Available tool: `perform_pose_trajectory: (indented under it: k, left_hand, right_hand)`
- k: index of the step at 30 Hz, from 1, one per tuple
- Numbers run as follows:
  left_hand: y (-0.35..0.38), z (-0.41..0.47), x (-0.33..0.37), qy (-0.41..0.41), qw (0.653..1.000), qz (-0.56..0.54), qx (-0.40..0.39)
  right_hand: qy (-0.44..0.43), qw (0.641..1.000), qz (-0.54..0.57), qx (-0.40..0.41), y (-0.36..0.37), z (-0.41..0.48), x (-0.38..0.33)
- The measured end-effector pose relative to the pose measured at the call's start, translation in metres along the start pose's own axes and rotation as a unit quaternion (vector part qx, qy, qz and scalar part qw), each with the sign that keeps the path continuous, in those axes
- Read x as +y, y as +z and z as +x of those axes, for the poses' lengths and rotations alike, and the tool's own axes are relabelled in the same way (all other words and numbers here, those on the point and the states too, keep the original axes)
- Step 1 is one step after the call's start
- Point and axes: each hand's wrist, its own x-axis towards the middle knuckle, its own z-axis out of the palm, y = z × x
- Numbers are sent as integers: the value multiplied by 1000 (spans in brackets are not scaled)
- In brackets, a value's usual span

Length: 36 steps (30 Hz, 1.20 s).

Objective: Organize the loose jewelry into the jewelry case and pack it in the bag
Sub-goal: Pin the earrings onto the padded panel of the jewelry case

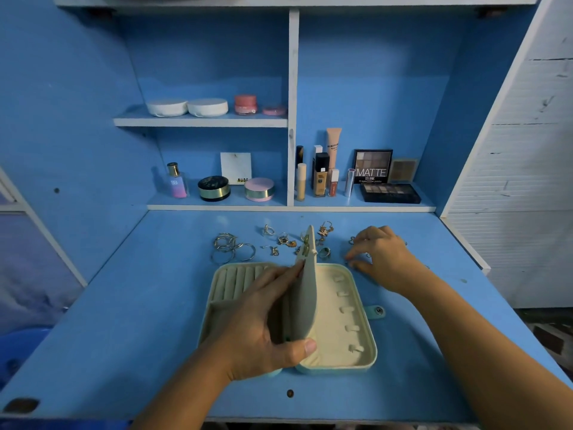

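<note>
Case [328, 321] lies open on the desk [155, 321], beneath and just right of the left hand [263, 330].

Left hand: grips the flap [305, 305], the case's cream centre panel. The thumb lies over the near edge and the fingers lie on the left face. The flap stands upright between the two halves. The slotted ring rolls [238, 279] show just beyond the knuckles. The half to the right of the thumb carries a column of small tabs. A snap tab [376, 311] projects from its right wall.

Right hand [381, 256]: well beyond the case's far right corner, palm down, fingers curled toward the desk. Small pieces lie at its fingertips. Whether thumb and forefinger pinch one cannot be determined.

Loose jewelry, on the desk beyond the case:
- hoops [231, 248], beyond the left hand and to its left;
- small earrings [283, 240], beyond the left fingertips;
- ring [324, 252], between the flap and the right hand.

Readable text, all on the shelf far beyond both hands:
- palette [373, 166]: "MATTE";
- card [236, 167]: "NUDE";
- bottle [177, 181]: "SB".

Smaller print on the tubes beside the palette is illegible.
</note>
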Motion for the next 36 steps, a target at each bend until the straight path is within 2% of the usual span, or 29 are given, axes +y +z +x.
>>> perform_pose_trajectory:
  k: [10, 16, 23, 36]
  left_hand:
    - [0, -1, -1, 5, 1000, -28, 15]
    - [0, 0, -2, 2, 999, -28, 18]
    - [1, 1, -4, 1, 999, -30, 20]
    - [-1, 0, -3, -1, 999, -35, 17]
  right_hand:
    - [-22, 1000, -12, -4, 9, 8, 0]
    - [7, 998, 27, 52, 12, 0, 7]
    - [53, 998, -16, 12, 1, -4, 14]
    - [32, 998, -37, -35, -7, 4, -6]
